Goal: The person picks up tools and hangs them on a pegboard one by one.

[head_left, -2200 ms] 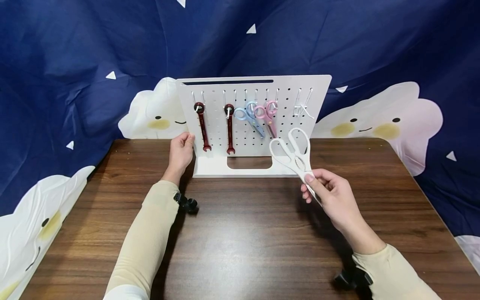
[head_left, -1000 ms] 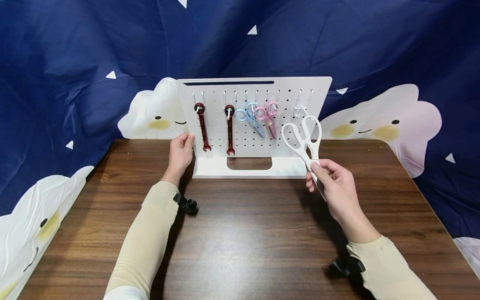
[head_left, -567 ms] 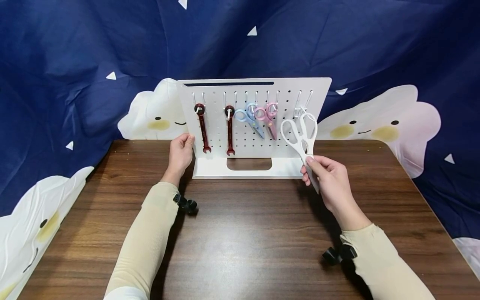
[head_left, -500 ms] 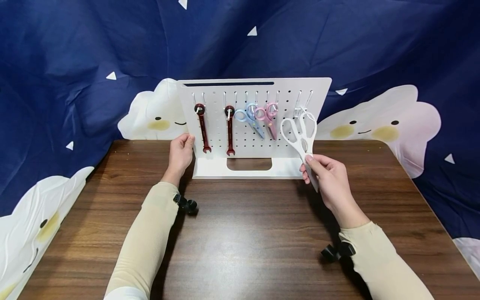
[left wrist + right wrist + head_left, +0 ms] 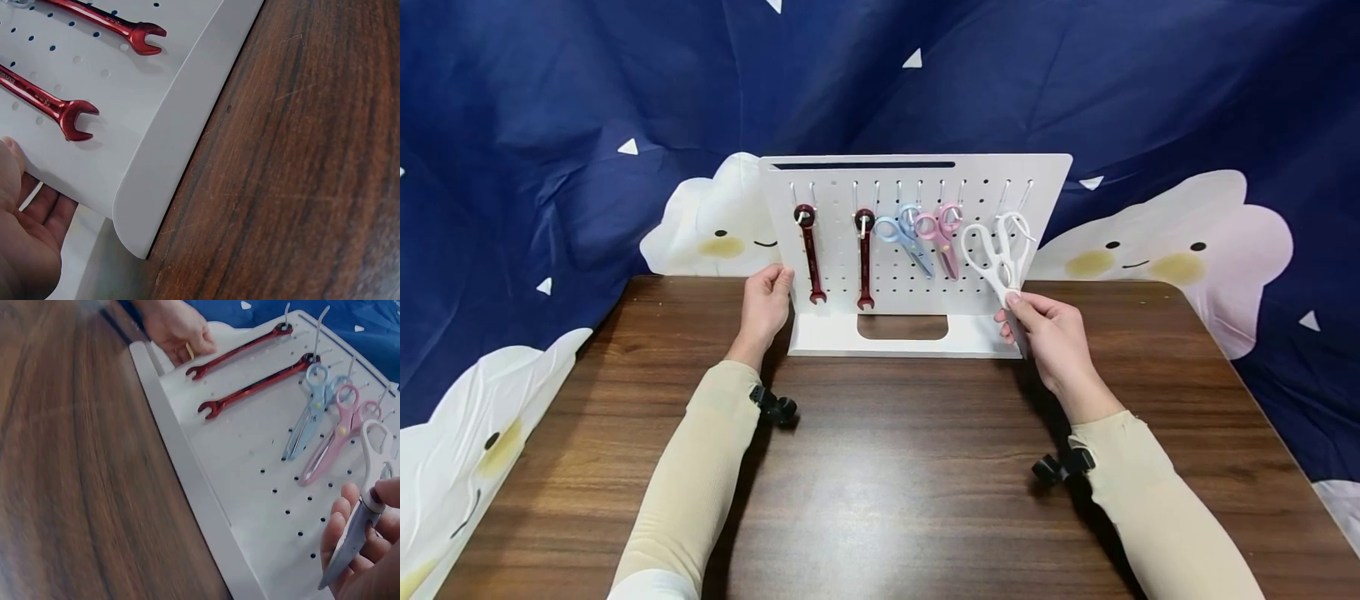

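My right hand (image 5: pixel 1054 337) pinches white scissors (image 5: pixel 1000 265) near the pivot, blades down and handle loops up. In the head view the right loop overlaps the rightmost hook (image 5: pixel 1017 200) of the white pegboard (image 5: pixel 910 292). The right wrist view shows the grey blade (image 5: pixel 353 537) along my fingers. My left hand (image 5: pixel 766 307) grips the board's left edge, thumb in front and fingers behind, as the left wrist view shows. Two red wrenches (image 5: pixel 810 258) hang from hooks on the left. Blue scissors (image 5: pixel 906 240) and pink scissors (image 5: pixel 942 237) hang nearer the middle.
The pegboard stands on its white base (image 5: pixel 827 337) at the back of the brown wooden table (image 5: pixel 880 467). Behind it hangs a dark blue curtain (image 5: pixel 850 75) with cloud prints. A black wrist camera (image 5: pixel 1063 467) sits on each sleeve.
My right hand has moved forward and up with the white scissors, bringing their loops up over the rightmost hook. The left hand keeps its hold on the board's edge.
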Motion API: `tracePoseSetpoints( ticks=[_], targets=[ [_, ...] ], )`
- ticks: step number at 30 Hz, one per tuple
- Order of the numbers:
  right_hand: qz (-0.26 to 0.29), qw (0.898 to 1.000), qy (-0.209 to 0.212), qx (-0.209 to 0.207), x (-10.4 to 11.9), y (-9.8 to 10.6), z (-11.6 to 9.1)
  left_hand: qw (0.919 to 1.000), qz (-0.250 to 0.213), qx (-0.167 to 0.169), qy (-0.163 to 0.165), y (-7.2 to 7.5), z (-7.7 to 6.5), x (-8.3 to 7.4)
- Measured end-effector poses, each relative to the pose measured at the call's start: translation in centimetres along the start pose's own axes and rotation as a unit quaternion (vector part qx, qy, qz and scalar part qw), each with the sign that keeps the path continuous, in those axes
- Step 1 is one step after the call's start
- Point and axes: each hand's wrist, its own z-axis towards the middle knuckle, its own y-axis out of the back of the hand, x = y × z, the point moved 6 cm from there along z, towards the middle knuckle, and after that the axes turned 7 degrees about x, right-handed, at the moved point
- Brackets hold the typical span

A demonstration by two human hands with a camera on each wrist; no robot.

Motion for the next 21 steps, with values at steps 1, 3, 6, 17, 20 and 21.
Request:
tracePoseSetpoints(
  ticks=[1,3,6,17,20,21],
  targets=[
    [-0.003,1.000,0.001,0.001,-0.1,0.1,0.3,1.0000,0.000,0.000,0.000,0.0,0.0,0.0],
    [-0.012,1.000,0.002,0.000,-0.3,0.2,0.8,1.0000,0.001,0.002,0.001,0.0,0.0,0.0],
    [-0.035,0.999,0.005,0.001,-0.5,0.4,1.6,1.0000,0.002,0.003,0.002,0.0,0.1,-0.1],
    [-0.208,0.977,-0.033,-0.015,-1.6,1.2,3.2,1.0000,0.009,0.004,-0.001,-0.1,-0.1,-0.5],
    [-0.252,0.966,-0.039,-0.047,-1.7,1.5,3.2,1.0000,0.005,0.004,-0.001,-0.1,-0.1,-0.4],
    [-0.267,0.961,-0.040,-0.057,-1.6,1.6,3.1,1.0000,0.004,0.004,0.000,-0.1,-0.1,-0.4]
  ],
)
